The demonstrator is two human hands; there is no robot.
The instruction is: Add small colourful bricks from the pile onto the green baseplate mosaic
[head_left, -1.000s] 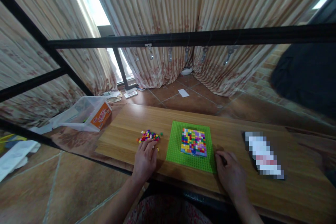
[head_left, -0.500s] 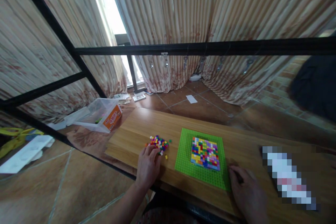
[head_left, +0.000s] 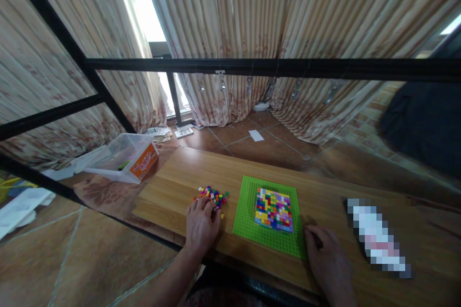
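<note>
My left hand (head_left: pixel 203 223) reaches over a loose pile of small colourful toy bricks (head_left: pixel 216 195), fingers bent and a little apart, fingertips down among them. A few bricks show between thumb and forefinger; none is plainly gripped. To its right lies a green studded baseplate (head_left: pixel 247 223), carrying a square block of tightly set multicoloured bricks (head_left: pixel 273 209). My right hand (head_left: pixel 327 256) rests on the table at the baseplate's right edge. Its fingers are curled in toward the thumb, and whatever they may hold is hidden.
The wooden table (head_left: pixel 173 172) spans the view's lower part. A blurred-out flat object (head_left: pixel 376 237) lies at its right. Left of it stands a clear plastic bin (head_left: pixel 124 153) with an orange label. A black metal bar (head_left: pixel 245 65) crosses before curtains (head_left: pixel 237 14). A dark shape (head_left: pixel 421 124) is at right.
The whole view has shifted slightly, so the things appear farther left. My left hand stays at the brick pile with its fingers moved a little; my right hand keeps its place beside the baseplate.
</note>
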